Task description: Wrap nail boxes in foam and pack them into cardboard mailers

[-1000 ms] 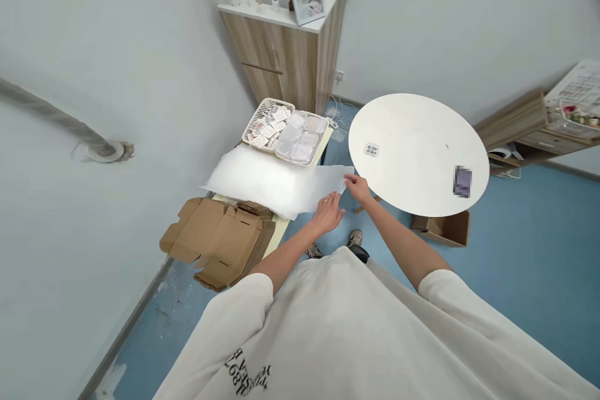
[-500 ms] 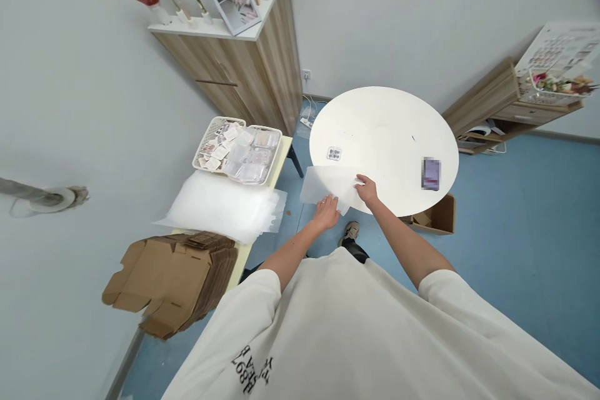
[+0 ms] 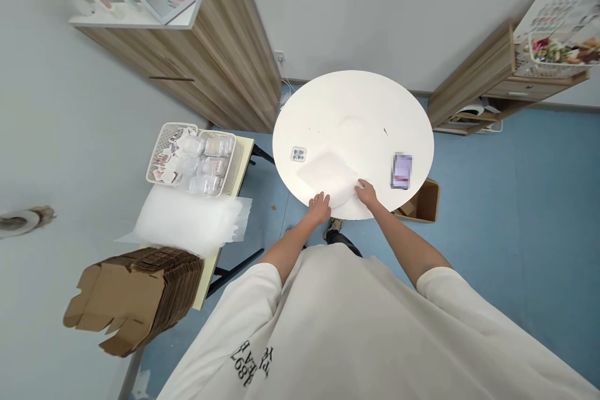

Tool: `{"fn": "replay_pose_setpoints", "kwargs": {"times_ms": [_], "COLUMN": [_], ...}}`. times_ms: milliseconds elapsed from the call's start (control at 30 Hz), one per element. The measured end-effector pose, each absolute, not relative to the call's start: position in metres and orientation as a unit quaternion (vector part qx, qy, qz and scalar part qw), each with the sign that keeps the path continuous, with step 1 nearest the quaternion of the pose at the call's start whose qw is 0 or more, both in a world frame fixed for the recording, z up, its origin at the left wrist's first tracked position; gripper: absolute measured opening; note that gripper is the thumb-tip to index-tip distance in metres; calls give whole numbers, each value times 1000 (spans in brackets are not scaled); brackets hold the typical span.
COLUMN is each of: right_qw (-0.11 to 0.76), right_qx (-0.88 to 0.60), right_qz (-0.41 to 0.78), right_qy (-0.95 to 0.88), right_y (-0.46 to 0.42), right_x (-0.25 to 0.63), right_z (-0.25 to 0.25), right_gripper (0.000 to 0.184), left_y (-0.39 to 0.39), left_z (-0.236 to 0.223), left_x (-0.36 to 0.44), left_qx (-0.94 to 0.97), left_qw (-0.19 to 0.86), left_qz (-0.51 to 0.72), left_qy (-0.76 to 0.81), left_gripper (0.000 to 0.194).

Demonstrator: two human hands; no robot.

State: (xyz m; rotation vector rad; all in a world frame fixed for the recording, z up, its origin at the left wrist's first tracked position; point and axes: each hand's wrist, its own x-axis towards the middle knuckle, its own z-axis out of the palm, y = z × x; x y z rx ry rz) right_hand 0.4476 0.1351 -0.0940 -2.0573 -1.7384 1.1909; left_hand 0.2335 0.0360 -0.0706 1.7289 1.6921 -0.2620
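A thin, translucent white packing sheet [image 3: 327,174] lies over the near left part of the round white table [image 3: 360,94], its near edge curled up. My left hand [image 3: 319,207] pinches that edge at its left corner, by the table's rim. At the right corner, my right hand [image 3: 365,193] grips the sheet between thumb and fingers. Just beyond the sheet sits a small clear case [image 3: 299,154] with several dark round pieces in it. To the right of my right hand is a blurred purple rectangular item [image 3: 402,171].
On the side table [image 3: 242,165] at left are baskets of small packets [image 3: 218,165], a stack of white sheets [image 3: 187,217] and flattened cardboard boxes [image 3: 126,297]. A wooden cabinet [image 3: 225,50] stands behind. An open cardboard box [image 3: 427,201] sits under the round table's right side.
The sheet has moved further onto the table, and its near edge now curls up between my hands. My left hand has closed on its corner. The head view has shifted.
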Motion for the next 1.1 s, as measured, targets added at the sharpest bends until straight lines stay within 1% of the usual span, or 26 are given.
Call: {"fn": "replay_pose_setpoints", "kwargs": {"times_ms": [100,167,300,367,433,600,767,933,1100], "right_qw": [41,17,-77,-109,-129,-145,-149,-148,-141], "right_qx": [-710,-656,-485,-454,-456,-501,-571,-624,-638], "right_qz": [311,265,280,276,268,252,242,275,297], "right_qy": [-630,-707,-825,-840,-839,-815,-771,-716,-696], "right_y": [133,133,134,133,130,122,117,115,121], "right_x": [460,462,451,445,442,445,438,420,402], "right_z": [-89,-86,-89,-94,-99,-102,-98,-95,-96], "right_gripper": [45,43,46,50,53,59,61,60,60], "left_y": [42,44,46,48,52,65,81,94,108], "left_z": [-78,-82,-87,-87,-87,-85,-81,-80,-81], "left_x": [241,243,243,241,239,234,222,209,194], "left_qx": [666,668,672,674,674,682,716,742,756], "left_qw": [347,341,331,327,326,325,320,328,337], "left_qz": [-117,-120,-116,-115,-117,-108,-101,-94,-110], "left_qy": [650,651,653,652,652,646,612,577,551], "left_gripper": [56,56,57,57,57,58,56,52,51]}}
